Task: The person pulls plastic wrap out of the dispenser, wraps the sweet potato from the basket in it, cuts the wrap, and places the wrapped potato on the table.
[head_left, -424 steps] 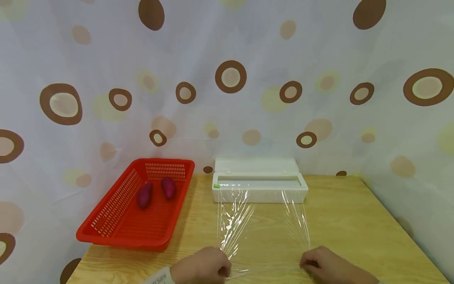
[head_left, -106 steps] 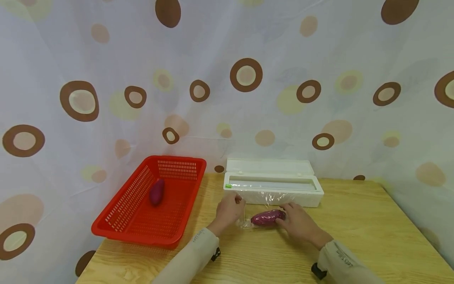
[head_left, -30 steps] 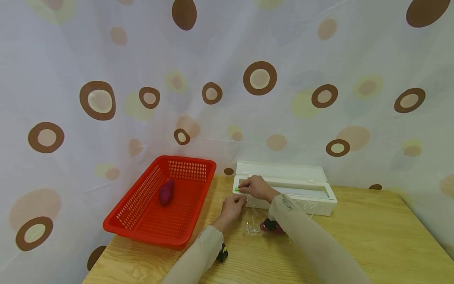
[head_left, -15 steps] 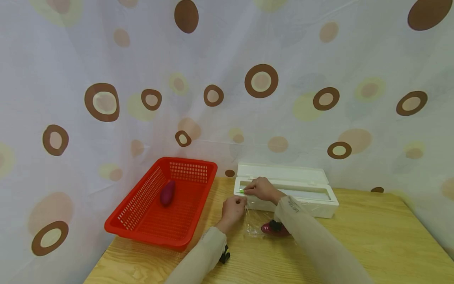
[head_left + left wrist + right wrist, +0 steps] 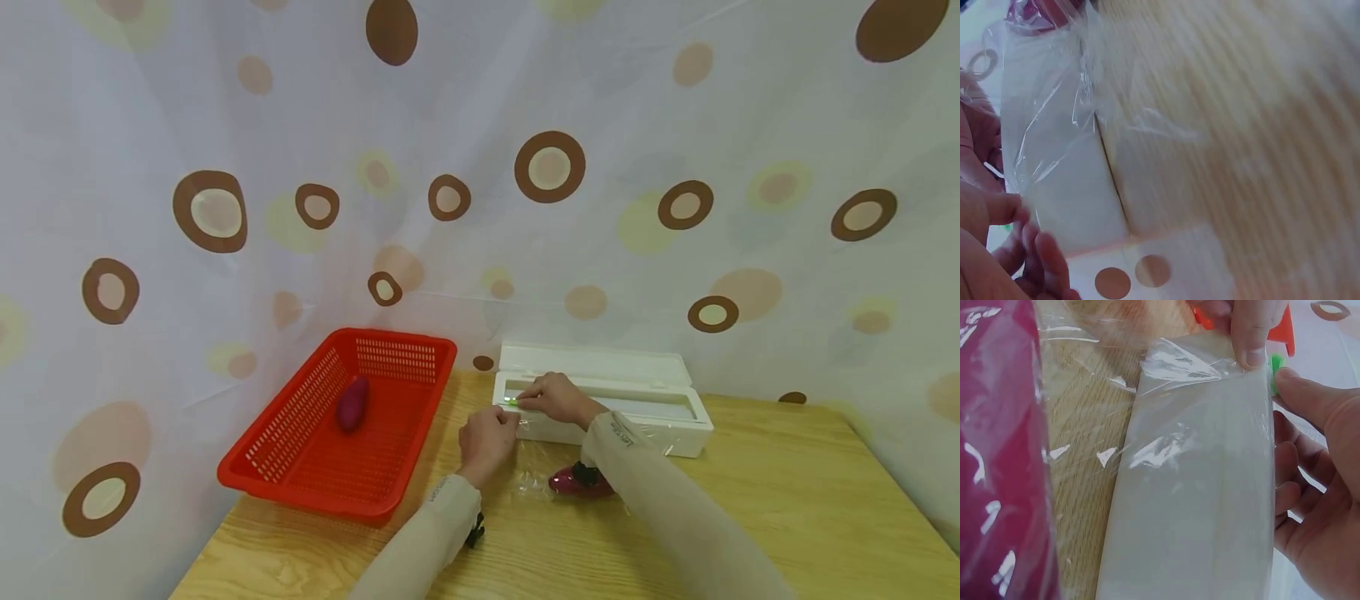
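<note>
My right hand [image 5: 558, 398] pinches the small green cutter slider [image 5: 1277, 374] near the left end of the white cling film box [image 5: 678, 437]. Its thumb lies on the slider, with the other fingers curled behind the box's front wall. At that front left corner, my left hand [image 5: 487, 442] pinches the edge of the clear cling film [image 5: 1166, 450], a fingertip pressed against the box. The film stretches from the box to a film-wrapped purple sweet potato [image 5: 562, 482] on the table. My right wrist and its black strap hide part of this sweet potato.
A red plastic basket [image 5: 322, 502] stands left of the box, with another purple sweet potato [image 5: 352, 404] inside. The box's white lid [image 5: 600, 360] is raised at the back. Behind the wooden table [image 5: 780, 500] hangs a spotted curtain [image 5: 465, 92].
Film once stretched between both hands now wraps a sweet potato taken from the basket. My right hand left it for the slider, which has shifted slightly right; my left hand pressed closer to the box.
</note>
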`<act>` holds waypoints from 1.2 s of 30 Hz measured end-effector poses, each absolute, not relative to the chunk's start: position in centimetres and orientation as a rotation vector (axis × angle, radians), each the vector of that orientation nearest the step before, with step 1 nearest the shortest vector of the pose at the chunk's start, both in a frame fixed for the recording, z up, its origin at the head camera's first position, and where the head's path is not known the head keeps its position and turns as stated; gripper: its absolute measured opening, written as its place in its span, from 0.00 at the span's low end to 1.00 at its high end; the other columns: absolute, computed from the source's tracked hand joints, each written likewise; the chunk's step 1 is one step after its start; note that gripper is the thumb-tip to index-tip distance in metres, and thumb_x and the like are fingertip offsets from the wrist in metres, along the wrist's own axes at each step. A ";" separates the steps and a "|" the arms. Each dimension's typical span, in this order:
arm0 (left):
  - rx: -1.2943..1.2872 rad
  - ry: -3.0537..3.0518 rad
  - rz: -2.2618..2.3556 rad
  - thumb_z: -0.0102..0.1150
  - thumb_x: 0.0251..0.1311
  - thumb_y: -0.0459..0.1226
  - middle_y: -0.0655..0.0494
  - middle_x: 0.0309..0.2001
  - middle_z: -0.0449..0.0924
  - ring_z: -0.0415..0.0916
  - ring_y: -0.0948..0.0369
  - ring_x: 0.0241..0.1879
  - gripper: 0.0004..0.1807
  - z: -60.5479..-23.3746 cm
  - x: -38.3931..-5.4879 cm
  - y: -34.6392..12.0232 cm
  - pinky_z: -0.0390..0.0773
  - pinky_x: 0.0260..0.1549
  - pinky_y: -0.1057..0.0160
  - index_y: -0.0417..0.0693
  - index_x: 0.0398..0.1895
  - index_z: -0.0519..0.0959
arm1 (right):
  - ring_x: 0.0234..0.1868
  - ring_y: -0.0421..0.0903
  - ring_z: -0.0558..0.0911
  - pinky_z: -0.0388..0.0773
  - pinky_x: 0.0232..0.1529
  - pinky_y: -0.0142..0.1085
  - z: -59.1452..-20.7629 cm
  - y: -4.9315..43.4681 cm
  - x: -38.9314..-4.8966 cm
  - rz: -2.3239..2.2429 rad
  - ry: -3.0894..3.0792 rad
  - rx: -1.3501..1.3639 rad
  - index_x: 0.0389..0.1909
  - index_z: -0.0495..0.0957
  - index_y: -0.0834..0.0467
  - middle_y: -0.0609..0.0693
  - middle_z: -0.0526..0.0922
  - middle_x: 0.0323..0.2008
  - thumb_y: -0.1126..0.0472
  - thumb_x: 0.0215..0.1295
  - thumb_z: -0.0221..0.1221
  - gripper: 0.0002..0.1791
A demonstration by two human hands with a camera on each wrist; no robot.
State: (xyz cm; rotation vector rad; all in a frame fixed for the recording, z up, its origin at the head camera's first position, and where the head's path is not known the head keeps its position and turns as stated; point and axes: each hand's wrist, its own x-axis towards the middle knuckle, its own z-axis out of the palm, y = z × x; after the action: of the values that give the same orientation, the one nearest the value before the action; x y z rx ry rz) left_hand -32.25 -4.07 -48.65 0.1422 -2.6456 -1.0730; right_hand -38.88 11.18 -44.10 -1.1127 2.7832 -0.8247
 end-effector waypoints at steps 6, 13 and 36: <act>0.158 -2.660 -0.963 0.62 0.56 0.48 0.54 0.35 0.70 0.67 0.56 0.36 0.14 -48.8 -32.7 -4.1 0.66 0.38 0.56 0.49 0.35 0.75 | 0.33 0.44 0.80 0.76 0.35 0.37 -44.2 11.2 -38.7 -0.867 2.749 -1.042 0.40 0.86 0.61 0.51 0.84 0.34 0.60 0.64 0.59 0.10; -0.008 -2.633 -0.986 0.64 0.58 0.43 0.46 0.53 0.72 0.72 0.51 0.50 0.24 -48.8 -32.5 -4.4 0.76 0.41 0.52 0.49 0.58 0.77 | 0.32 0.43 0.79 0.76 0.36 0.38 -44.2 11.1 -38.6 -0.827 2.779 -1.039 0.40 0.86 0.61 0.50 0.84 0.33 0.60 0.64 0.59 0.10; -0.041 -2.799 -0.750 0.63 0.58 0.45 0.53 0.51 0.73 0.75 0.56 0.44 0.17 -47.8 -33.0 -4.3 0.75 0.41 0.56 0.55 0.51 0.82 | 0.27 0.42 0.77 0.74 0.31 0.35 -43.5 12.0 -38.1 -0.566 2.890 -1.390 0.35 0.86 0.61 0.48 0.80 0.28 0.63 0.63 0.60 0.08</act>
State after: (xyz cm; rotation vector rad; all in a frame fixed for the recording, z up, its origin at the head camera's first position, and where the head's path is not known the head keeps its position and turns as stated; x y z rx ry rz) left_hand -32.96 -4.33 -47.75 -0.0413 -2.7991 -0.7503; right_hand -38.12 12.01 -43.55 -1.3902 2.8900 -0.5664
